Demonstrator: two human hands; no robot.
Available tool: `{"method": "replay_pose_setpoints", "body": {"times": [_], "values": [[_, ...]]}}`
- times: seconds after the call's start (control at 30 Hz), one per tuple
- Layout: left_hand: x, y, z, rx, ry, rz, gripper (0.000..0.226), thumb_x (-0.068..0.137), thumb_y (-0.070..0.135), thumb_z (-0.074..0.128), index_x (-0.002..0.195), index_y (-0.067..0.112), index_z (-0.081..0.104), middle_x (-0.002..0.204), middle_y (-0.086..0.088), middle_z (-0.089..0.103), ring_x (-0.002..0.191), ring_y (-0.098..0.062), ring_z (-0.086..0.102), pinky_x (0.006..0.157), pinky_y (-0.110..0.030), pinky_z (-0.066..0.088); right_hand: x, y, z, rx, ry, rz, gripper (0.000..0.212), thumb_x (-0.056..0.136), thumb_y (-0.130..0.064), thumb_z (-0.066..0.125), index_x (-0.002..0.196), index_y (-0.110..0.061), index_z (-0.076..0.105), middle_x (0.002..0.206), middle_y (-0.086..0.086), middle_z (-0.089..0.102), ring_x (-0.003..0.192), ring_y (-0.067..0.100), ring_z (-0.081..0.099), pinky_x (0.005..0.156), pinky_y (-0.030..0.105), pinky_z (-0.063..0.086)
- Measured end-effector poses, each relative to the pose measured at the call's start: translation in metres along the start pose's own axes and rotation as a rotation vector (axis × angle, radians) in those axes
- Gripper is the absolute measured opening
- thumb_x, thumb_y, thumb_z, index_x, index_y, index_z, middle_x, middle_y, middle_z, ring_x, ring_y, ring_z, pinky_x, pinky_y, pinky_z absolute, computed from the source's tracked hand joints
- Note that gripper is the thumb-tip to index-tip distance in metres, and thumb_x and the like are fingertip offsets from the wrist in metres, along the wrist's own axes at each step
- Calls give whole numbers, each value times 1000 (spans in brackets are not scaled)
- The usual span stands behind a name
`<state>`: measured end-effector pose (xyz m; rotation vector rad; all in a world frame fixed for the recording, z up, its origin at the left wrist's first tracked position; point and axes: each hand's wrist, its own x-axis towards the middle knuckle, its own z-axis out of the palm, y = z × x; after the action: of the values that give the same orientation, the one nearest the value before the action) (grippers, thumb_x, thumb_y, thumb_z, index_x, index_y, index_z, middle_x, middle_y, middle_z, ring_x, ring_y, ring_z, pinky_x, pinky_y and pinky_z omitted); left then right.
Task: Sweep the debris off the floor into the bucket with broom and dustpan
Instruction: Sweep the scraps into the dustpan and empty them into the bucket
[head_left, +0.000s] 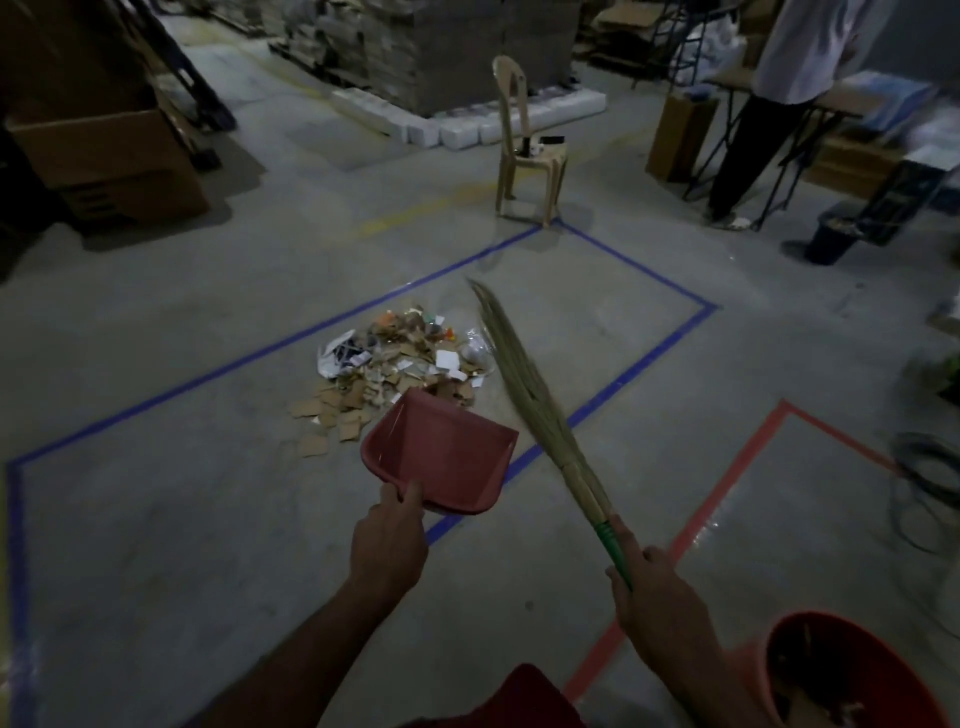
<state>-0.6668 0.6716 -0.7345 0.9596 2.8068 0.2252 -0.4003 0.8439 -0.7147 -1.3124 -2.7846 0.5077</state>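
A pile of debris (400, 364), cardboard scraps and paper bits, lies on the grey floor inside a blue tape rectangle. My left hand (387, 540) grips the near rim of a red dustpan (441, 452), held just in front of the pile. My right hand (657, 603) grips the green handle of a grass broom (524, 395), whose bristles reach up along the pile's right side. A red bucket (852, 675) with some scraps inside stands at the bottom right, beside my right forearm.
A beige plastic chair (524, 140) stands beyond the blue tape (644, 358). A person (769, 119) stands at a table at the upper right, near a dark bucket (831, 239). Cardboard boxes (109, 161) sit on the left, stacked goods at the back. Cables (930, 488) lie at the right edge.
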Motion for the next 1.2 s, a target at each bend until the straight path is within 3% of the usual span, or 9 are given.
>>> {"method": "replay_pose_setpoints", "body": {"times": [0.07,0.2,0.3,0.43,0.57,0.73,0.83,1.03,1.2], "values": [[5,-24,-1,-27,-12,-54,27,99,18,47,126,22,44,113,-5,49,80,-19,54,62,-31,39,13,-17,5,-30,-25,-17,75,95,-36,59,157,-34,18,86,-3,41,56,13,49,47,30,44],[18,-56,6,-76,-20,-118,24,100,21,47,123,22,44,112,-5,49,77,-18,53,62,-31,42,42,-39,9,-71,-43,-81,71,101,-39,46,158,-36,4,96,-3,40,63,11,50,52,26,46],[35,-73,14,-108,-19,-144,23,100,21,49,122,22,44,109,-5,49,74,-17,51,61,-32,44,74,-59,13,-86,-101,-97,70,101,-40,46,158,-36,5,93,-3,40,59,10,48,54,29,52],[68,-87,23,-176,-5,-177,19,101,20,49,119,21,47,107,-6,50,74,-18,54,62,-34,48,123,-85,25,-52,-137,-135,67,101,-42,44,157,-38,7,92,-3,41,62,10,48,53,27,46],[116,-98,34,-183,-12,-180,32,96,10,54,123,24,46,111,-4,50,76,-15,55,60,-29,43,185,-98,38,16,-173,-138,64,101,-44,43,155,-39,10,92,-3,43,69,10,49,58,28,46],[189,-97,42,-91,-46,-228,27,98,16,51,123,23,48,100,-3,48,65,-14,46,53,-29,37,276,-99,39,61,-193,-110,64,101,-42,45,157,-35,13,94,-1,46,71,13,49,52,23,35],[233,-93,43,-70,-61,-210,29,97,18,51,125,22,51,96,-3,50,64,-15,47,53,-30,39,326,-95,35,97,-213,-104,65,101,-44,46,157,-36,14,94,-2,49,73,12,52,56,26,41],[323,-76,45,-12,-137,-229,38,96,19,53,134,19,51,100,-11,53,71,-30,59,57,-36,47,418,-85,33,47,-263,-78,65,101,-43,45,156,-38,12,93,-3,45,72,14,51,60,29,48],[388,-67,50,11,-199,-224,39,98,20,52,137,18,51,106,-13,55,75,-32,61,58,-36,41,480,-85,38,46,-310,-40,65,101,-39,47,157,-35,14,96,-2,45,72,13,47,58,27,38]]}}
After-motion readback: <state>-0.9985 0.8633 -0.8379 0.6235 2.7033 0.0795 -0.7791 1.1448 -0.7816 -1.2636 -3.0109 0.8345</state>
